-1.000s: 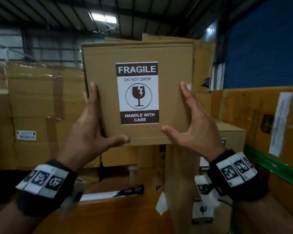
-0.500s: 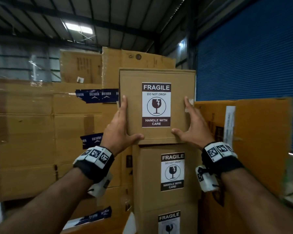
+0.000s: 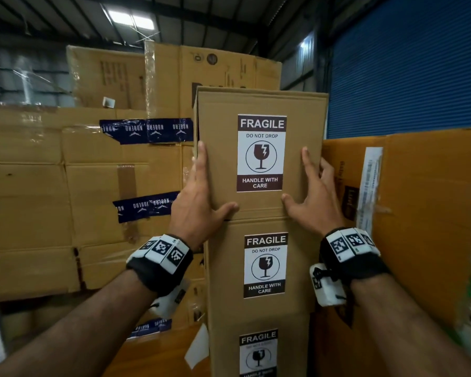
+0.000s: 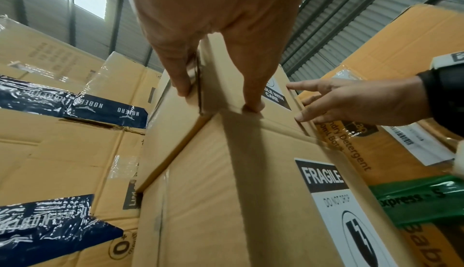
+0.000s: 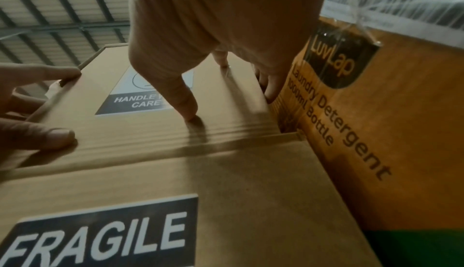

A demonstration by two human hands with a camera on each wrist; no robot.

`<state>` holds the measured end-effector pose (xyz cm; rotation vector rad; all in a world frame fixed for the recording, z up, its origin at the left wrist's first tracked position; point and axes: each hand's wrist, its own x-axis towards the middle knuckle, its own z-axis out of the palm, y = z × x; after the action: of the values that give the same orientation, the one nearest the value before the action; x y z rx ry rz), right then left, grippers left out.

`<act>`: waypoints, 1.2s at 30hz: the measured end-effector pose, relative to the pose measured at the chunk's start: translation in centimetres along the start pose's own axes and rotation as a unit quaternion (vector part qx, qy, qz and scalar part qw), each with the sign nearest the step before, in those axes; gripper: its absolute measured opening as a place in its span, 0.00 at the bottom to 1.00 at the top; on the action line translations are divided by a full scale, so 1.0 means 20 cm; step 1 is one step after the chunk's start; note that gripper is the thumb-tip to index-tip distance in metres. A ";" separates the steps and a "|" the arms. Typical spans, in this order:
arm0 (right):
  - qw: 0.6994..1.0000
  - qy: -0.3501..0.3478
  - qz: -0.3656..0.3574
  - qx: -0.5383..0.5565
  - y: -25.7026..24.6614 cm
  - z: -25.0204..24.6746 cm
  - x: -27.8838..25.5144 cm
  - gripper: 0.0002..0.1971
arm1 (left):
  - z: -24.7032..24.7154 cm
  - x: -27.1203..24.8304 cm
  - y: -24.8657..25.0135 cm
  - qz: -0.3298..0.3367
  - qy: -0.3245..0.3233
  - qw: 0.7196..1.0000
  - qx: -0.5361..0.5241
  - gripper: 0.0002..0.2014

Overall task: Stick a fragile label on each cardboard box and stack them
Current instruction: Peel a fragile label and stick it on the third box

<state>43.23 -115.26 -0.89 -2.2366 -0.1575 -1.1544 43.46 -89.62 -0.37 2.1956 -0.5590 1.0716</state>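
The top cardboard box (image 3: 220, 159) carries a fragile label (image 3: 261, 152) and sits on a second labelled box (image 3: 226, 268), which stands on a third (image 3: 223, 349). My left hand (image 3: 201, 191) spans the top box's lower left corner, with straight fingers on its side and the thumb on the front. My right hand (image 3: 313, 194) lies spread against the lower right front, its outer fingers over the right edge. In the left wrist view the left hand (image 4: 216, 53) straddles the top box (image 4: 226, 85). From the right wrist, the thumb of the right hand (image 5: 213, 33) presses the top box (image 5: 226, 102).
A large orange detergent carton (image 3: 419, 213) stands tight against the stack's right side. Big taped cartons (image 3: 65, 186) form a wall to the left and behind. A blue roller shutter (image 3: 405, 63) rises at the back right. A green band (image 4: 414, 202) wraps the carton lower down.
The labelled box went from being held up in the air to sitting on the stack. Both hands stayed at its lower corners, and the right fingers now spread out.
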 end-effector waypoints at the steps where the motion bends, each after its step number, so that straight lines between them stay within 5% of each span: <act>1: 1.000 0.003 0.002 0.002 0.01 0.00 0.00 0.60 | 0.00 -0.01 0.00 0.001 -0.002 1.000 0.002 0.72; 13: 0.998 -0.025 0.030 -0.042 0.00 0.02 -0.16 0.56 | -0.04 -0.14 -0.03 -0.020 -0.096 0.995 0.006 0.60; 18: 0.998 0.007 -0.032 -0.045 -0.08 0.11 -0.39 0.48 | -0.09 -0.27 -0.08 0.027 -0.091 0.993 0.076 0.47; 24: 0.994 -0.038 -0.092 0.039 -0.23 0.34 -0.70 0.41 | -0.25 -0.54 -0.21 0.033 -0.086 0.983 0.161 0.38; 36: 0.946 -0.208 -0.146 0.200 -0.87 1.00 -1.36 0.29 | -1.10 -1.59 -0.86 -0.197 -0.135 0.931 0.277 0.24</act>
<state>34.10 -85.38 -22.57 -2.0937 -0.8416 -0.6877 23.46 -58.86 -21.69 2.8121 0.1088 0.7733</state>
